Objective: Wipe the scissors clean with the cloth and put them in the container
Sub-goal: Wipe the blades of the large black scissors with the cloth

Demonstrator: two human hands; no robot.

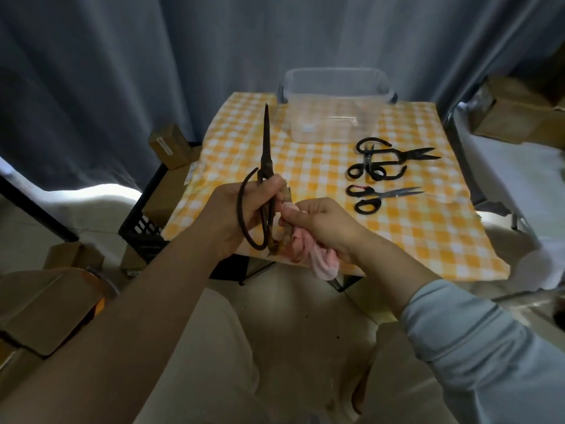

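Near the centre of the frame, the left hand (241, 215) has its fingers curled around a long pair of dark, rusty iron scissors with big loop handles (265, 142). It grips them just above the loops, and the closed blades point up toward the top of the frame. These scissors are held above the near edge of the table, not resting on it. Just to the right, the right hand (327, 224) pinches a bunched pink cloth (324, 266). Its thumb and fingers are closed on the fabric and press it against the scissors' handle area, while the rest of the cloth hangs below the hand. A light blue sleeve (474, 347) covers the right forearm. The table carries a yellow-and-white checked tablecloth (305, 166). At its far edge, upper centre of the frame, stands a clear rectangular plastic container (336, 99), well apart from the held scissors; whatever lies inside it is too faint to make out. To the right of centre, on the tablecloth, a black iron pair with open hooked handles (397, 156) lies overlapped by a small black-handled pair (367, 168). Just below them lies another black-handled pair with pale steel blades (382, 195). Blue-grey curtains (122, 56) fill the background, and brown cardboard boxes (46, 301) sit at lower left.
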